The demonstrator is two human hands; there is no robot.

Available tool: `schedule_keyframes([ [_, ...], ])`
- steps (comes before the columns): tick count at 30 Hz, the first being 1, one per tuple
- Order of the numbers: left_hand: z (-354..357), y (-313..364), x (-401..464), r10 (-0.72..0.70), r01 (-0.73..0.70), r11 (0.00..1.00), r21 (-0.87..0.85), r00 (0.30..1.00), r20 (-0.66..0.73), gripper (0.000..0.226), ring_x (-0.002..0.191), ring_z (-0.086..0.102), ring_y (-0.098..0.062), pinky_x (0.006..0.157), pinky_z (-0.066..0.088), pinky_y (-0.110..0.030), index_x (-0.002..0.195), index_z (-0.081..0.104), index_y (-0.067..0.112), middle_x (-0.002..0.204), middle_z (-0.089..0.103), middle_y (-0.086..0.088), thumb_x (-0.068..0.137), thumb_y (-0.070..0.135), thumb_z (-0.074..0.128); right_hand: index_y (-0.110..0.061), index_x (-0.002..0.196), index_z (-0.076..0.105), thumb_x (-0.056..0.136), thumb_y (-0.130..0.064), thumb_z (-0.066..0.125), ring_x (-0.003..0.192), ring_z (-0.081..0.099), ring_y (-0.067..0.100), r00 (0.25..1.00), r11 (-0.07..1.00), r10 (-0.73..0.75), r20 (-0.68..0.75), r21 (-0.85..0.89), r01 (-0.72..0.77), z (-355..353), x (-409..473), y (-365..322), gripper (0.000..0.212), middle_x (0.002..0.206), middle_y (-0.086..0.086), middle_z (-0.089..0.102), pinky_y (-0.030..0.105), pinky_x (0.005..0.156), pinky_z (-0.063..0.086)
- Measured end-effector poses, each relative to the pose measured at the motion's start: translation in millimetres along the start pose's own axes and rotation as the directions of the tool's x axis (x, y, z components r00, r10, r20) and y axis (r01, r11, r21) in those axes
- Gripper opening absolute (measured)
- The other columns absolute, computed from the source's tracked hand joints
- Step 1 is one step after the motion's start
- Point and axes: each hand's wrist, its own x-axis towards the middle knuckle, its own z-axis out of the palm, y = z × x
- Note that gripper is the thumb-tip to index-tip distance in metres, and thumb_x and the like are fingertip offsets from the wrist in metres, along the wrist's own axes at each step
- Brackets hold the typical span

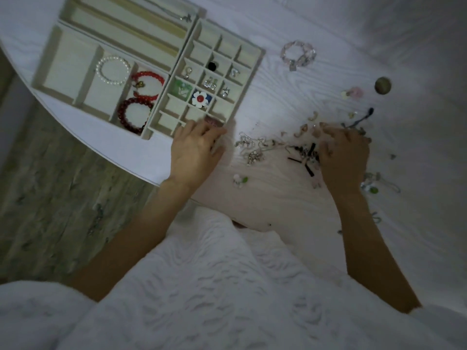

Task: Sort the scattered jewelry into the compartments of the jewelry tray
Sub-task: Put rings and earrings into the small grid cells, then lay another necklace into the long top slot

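The beige jewelry tray [252,69] with small square compartments sits at the upper left; some cells hold a flower brooch [200,98], clear earrings [210,82], a black piece [211,65] and a green piece [180,88]. Beside it, a larger tray [63,72] holds a pearl bracelet [113,69] and two red bead bracelets [149,83]. My left hand [195,150] rests at the small tray's near corner, fingers loosely extended; a blurred pink piece [211,121] lies just past its fingertips. My right hand [345,155] lies spread over the scattered jewelry pile [255,150], fingertips down among the pieces.
A pink crystal bracelet [298,54] lies beyond the pile, with a round olive ball [382,85] and pink bits [353,93] to the right. The white round table's edge [75,114] curves at left above a wooden floor. My white textured clothing fills the bottom.
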Motion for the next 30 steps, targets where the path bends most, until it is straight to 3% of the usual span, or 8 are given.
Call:
schedule_keyframes([
  [3,-1.0,-1.7,0.7,-0.053,0.053,0.999,-0.006,0.999,-0.012,0.025,0.087,0.057,-0.031,0.072,0.042,-0.036,0.106,0.071,0.02,0.097,0.069,-0.004,0.082,0.02,0.066,-0.01,0.12,0.059,0.089,-0.018,0.056,0.103,0.052,0.033,0.995,0.979,0.067,0.077,0.189,-0.08,3.3,15.5,4.8,0.032,0.116,0.019,0.054,0.036,0.087,0.039],
  [5,-1.4,-0.8,0.3,-0.07,0.07,0.997,-0.019,0.997,-0.012,0.024,0.087,0.057,-0.031,0.072,0.042,-0.036,0.106,0.072,0.022,0.097,0.07,-0.003,0.083,0.022,0.063,-0.006,0.114,0.062,0.087,-0.014,0.057,0.098,0.054,0.032,0.997,0.973,0.002,0.076,0.231,-0.02,7.4,25.1,-1.1,0.028,0.113,0.018,0.054,0.032,0.082,0.041],
  [10,-3.3,5.6,0.4,-0.134,0.132,0.991,-0.035,0.99,-0.042,0.024,0.083,0.057,-0.031,0.069,0.043,-0.035,0.101,0.074,0.021,0.091,0.072,-0.004,0.078,0.018,0.069,-0.003,0.106,0.062,0.084,-0.001,0.053,0.1,0.052,0.031,0.972,0.98,-0.154,0.175,0.154,0.127,8.0,27.4,-12.4,0.024,0.111,0.016,0.055,0.027,0.073,0.035],
  [13,-5.0,11.0,2.1,-0.174,0.171,0.984,-0.047,0.983,-0.053,0.023,0.082,0.059,-0.032,0.068,0.044,-0.036,0.098,0.075,0.02,0.088,0.073,-0.005,0.076,0.014,0.073,-0.005,0.106,0.064,0.084,-0.004,0.056,0.104,0.048,0.034,0.973,0.983,-0.183,0.142,0.051,0.177,3.7,26.2,-12.8,0.023,0.111,0.017,0.055,0.036,0.084,0.038],
  [15,-5.5,13.2,2.6,-0.185,0.182,0.982,-0.053,0.981,-0.058,0.023,0.083,0.06,-0.032,0.07,0.045,-0.037,0.098,0.075,0.019,0.089,0.073,-0.005,0.075,0.013,0.074,-0.006,0.1,0.067,0.082,-0.009,0.06,0.101,0.049,0.036,0.968,0.97,-0.239,0.083,0.07,0.233,1.7,28.6,-18.1,0.02,0.104,0.017,0.057,0.041,0.087,0.039],
  [20,-3.1,14.4,1.6,-0.189,0.186,0.981,-0.048,0.979,-0.076,0.023,0.081,0.06,-0.032,0.069,0.045,-0.036,0.098,0.075,0.019,0.086,0.073,-0.006,0.076,0.014,0.075,-0.01,0.094,0.07,0.074,-0.017,0.073,0.094,0.055,0.034,0.836,0.851,-0.524,0.163,0.141,0.506,15.0,22.6,-46.6,0.022,0.089,0.01,0.065,0.043,0.082,0.043],
  [24,-1.2,15.9,0.3,-0.19,0.187,0.981,-0.045,0.977,-0.096,0.021,0.078,0.06,-0.032,0.069,0.045,-0.037,0.097,0.075,0.018,0.084,0.072,-0.007,0.076,0.013,0.072,-0.01,0.096,0.068,0.081,-0.022,0.071,0.098,0.054,0.032,0.847,0.873,-0.487,0.214,0.133,0.469,21.8,18.1,-50.6,0.02,0.092,0.01,0.066,0.042,0.099,0.036],
  [30,0.3,14.5,-0.3,-0.198,0.195,0.98,-0.04,0.974,-0.113,0.021,0.077,0.059,-0.032,0.069,0.044,-0.037,0.096,0.075,0.02,0.083,0.071,-0.006,0.077,0.011,0.07,-0.008,0.083,0.065,0.086,-0.028,0.066,0.089,0.054,0.029,0.933,0.945,-0.325,0.157,0.093,0.314,13.2,23.9,-39.2,0.021,0.082,0.011,0.065,0.038,0.08,0.038],
])
